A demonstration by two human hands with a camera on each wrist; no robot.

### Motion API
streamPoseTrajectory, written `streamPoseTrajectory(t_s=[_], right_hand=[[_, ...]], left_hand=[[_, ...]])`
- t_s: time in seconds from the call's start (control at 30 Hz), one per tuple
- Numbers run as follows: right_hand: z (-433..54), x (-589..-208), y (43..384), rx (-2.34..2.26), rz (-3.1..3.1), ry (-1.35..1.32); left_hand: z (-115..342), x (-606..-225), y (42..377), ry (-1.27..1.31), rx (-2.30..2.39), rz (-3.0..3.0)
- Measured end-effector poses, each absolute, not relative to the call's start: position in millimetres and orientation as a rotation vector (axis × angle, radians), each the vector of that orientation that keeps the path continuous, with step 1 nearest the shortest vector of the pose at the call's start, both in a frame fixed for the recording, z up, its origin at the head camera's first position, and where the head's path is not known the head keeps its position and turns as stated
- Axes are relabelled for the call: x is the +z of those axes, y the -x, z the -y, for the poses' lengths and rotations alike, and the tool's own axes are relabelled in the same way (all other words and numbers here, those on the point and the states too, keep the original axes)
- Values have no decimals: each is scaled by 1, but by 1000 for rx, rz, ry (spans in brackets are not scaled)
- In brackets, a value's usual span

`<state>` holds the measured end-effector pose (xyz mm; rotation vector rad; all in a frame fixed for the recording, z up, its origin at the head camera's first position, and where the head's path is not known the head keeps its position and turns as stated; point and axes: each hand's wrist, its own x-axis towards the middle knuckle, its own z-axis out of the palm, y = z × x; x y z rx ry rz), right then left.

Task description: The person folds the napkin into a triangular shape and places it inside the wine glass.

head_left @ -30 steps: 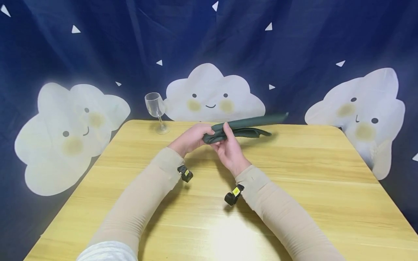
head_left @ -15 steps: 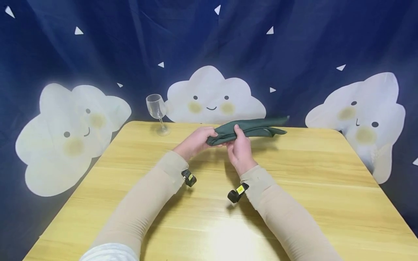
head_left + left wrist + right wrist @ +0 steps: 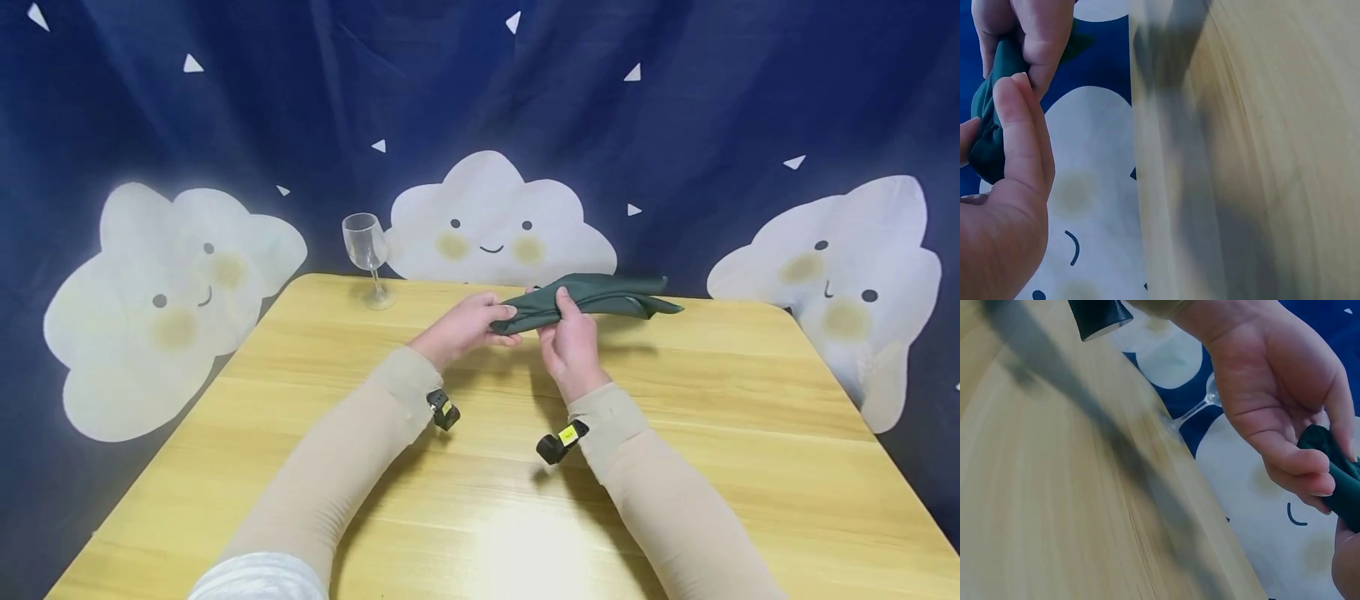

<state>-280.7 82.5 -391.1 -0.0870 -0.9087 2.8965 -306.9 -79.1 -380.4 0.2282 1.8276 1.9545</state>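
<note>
A dark green cloth [image 3: 618, 296], folded into a long bundle, is held in the air by both hands near the table's far edge. My left hand [image 3: 467, 327] pinches its left end, thumb on top and fingers beneath. Close beside it, my right hand [image 3: 573, 346] grips the cloth's middle with the thumb across the top. The loose folds stick out to the right, fanned slightly apart. In the left wrist view the cloth [image 3: 988, 147] shows between the fingers of both hands. From the right wrist, the left hand [image 3: 1272, 394] holds the cloth's rounded end [image 3: 1325, 447].
A clear wine glass [image 3: 365, 246] stands upright at the table's far left corner, left of the hands. The wooden table [image 3: 750, 400] reaches a blue curtain [image 3: 705, 100] printed with white clouds. A small black camera is strapped to each wrist.
Both hands have moved slightly right with the cloth. The right hand has slid along it, away from the left hand, and the left end looks flatter and more drawn out.
</note>
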Motion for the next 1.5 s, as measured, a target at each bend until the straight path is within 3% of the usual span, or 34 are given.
streamPoseTrajectory(t_s=[0.3,0.53,0.83,1.13,1.5], right_hand=[[-103,-393,281,2867,927,132],[-129,-398,277,2816,829,247],[-141,-396,281,2796,766,220],[-142,-399,285,2810,842,207],[-137,-408,287,2789,1009,167]], left_hand=[[79,-387,307,-416,1856,-2056],[108,-382,318,-420,1710,-2453],[161,-360,348,-119,1936,-2954],[211,-361,375,481,2067,-3092],[248,-373,383,320,2031,-2833]])
